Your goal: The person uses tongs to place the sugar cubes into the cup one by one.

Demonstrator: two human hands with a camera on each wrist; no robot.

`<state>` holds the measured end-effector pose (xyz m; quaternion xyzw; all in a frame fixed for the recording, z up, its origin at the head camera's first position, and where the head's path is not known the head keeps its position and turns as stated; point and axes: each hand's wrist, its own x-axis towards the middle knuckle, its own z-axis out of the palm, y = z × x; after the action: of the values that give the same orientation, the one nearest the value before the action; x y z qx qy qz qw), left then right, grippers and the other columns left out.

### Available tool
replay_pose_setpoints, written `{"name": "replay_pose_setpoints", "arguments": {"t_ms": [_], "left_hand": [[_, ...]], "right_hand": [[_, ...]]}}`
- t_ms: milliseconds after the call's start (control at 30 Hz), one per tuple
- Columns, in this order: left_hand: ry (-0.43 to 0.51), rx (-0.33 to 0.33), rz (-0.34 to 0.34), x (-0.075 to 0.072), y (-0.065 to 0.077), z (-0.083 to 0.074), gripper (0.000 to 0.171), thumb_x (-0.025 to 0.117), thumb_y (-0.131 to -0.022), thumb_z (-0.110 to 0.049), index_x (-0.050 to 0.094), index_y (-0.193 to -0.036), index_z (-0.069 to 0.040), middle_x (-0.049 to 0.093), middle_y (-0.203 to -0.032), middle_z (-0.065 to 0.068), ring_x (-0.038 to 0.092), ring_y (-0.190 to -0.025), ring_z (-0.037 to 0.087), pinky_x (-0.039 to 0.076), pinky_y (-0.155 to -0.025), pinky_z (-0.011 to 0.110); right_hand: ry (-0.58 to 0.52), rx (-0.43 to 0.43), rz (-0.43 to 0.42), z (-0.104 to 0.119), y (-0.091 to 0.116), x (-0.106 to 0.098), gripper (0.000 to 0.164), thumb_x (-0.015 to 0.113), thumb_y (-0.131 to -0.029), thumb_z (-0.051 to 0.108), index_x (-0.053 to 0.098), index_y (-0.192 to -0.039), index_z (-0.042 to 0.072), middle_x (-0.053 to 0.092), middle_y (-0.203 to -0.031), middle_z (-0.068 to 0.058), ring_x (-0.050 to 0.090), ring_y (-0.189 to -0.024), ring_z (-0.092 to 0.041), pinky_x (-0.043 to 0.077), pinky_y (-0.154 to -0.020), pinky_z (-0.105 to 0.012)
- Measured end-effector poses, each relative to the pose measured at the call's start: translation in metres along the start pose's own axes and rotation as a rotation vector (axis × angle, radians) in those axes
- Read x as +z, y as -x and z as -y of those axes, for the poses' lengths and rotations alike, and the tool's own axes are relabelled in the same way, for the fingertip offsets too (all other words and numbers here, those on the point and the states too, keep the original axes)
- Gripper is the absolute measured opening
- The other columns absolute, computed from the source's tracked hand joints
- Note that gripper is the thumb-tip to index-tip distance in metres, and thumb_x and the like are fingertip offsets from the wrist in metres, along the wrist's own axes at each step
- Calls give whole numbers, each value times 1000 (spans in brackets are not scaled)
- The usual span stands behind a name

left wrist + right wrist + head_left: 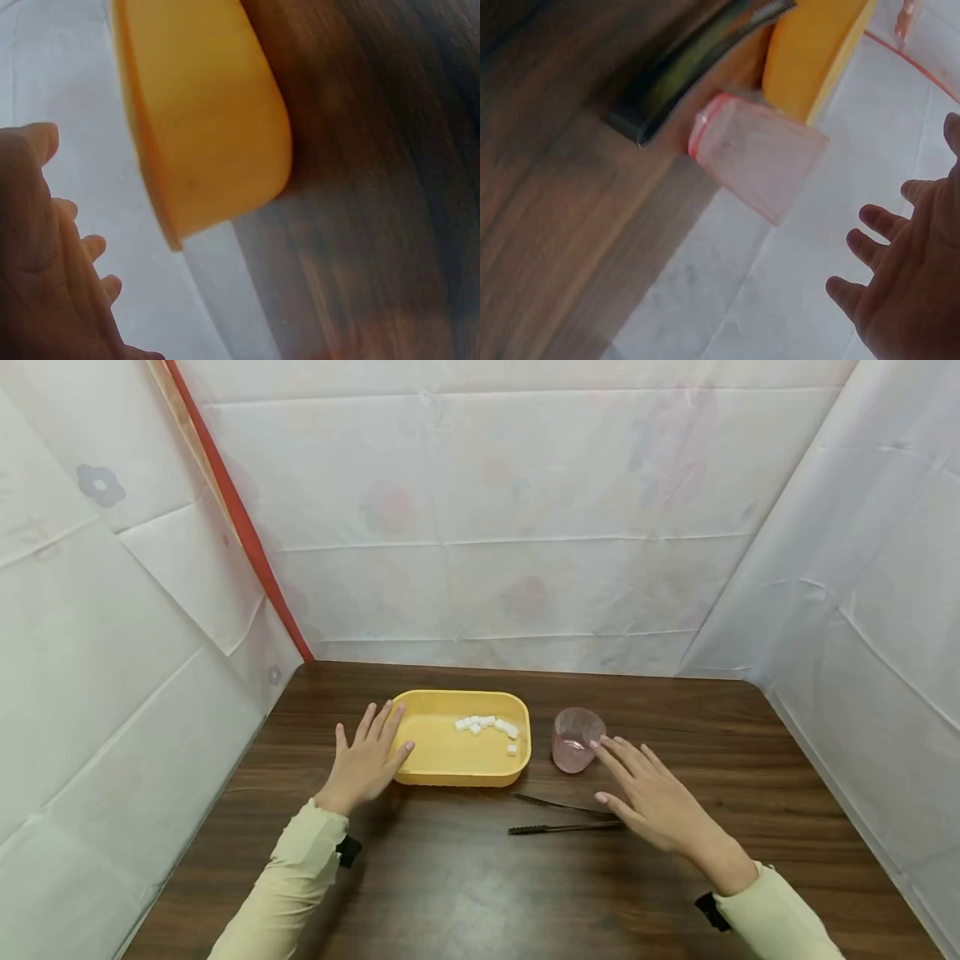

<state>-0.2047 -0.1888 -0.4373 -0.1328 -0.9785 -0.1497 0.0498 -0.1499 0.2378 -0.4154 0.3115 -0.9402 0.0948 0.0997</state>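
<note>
In the head view a yellow tray (435, 760) stands on the table with several small white cubes (487, 722) in it, mostly toward its back right. My left hand (364, 763) is spread beside and partly over the tray's left end; in the left wrist view the hand (52, 255) appears apart from the tray (210, 112). A pinkish clear cup (576, 740) stands upright right of the tray. Dark tongs (564, 829) lie in front of the cup, their arms apart and their right end hidden beneath my right hand (663, 802). That hand's fingers are extended, holding nothing.
Dark wood-grain table (450, 868) underneath. White sheeting (480, 527) rises behind and along both sides. A red strip (240, 518) runs down the left back corner to the table edge.
</note>
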Motion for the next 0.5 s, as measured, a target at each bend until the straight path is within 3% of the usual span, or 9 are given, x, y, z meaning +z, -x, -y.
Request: {"name": "replay_pose_setpoints", "arguments": {"t_ms": [167, 333, 500], "left_hand": [[28, -7, -16, 7, -6, 6, 64, 37, -101, -40, 16, -154, -10, 11, -158, 13, 3, -144, 34, 0, -102, 71], [53, -45, -10, 14, -13, 10, 63, 34, -102, -40, 14, -154, -10, 5, -159, 13, 0, -144, 34, 0, -102, 71], [74, -94, 20, 19, -21, 14, 63, 33, -102, -38, 11, -155, -13, 3, -159, 14, -3, -143, 35, -1, -101, 72]], "right_hand": [[-15, -28, -1, 5, -1, 10, 66, 52, -96, 42, 34, -148, 6, 38, -145, -16, 35, -133, -34, 26, -106, -54], [10, -66, -20, 9, -1, 19, 69, 65, -89, 34, 39, -145, 3, 47, -135, -18, 46, -122, -34, 39, -95, -53], [35, -61, 28, 12, 0, 30, 72, 72, -84, 29, 41, -143, 2, 51, -129, -16, 51, -115, -32, 45, -88, -51]]}}
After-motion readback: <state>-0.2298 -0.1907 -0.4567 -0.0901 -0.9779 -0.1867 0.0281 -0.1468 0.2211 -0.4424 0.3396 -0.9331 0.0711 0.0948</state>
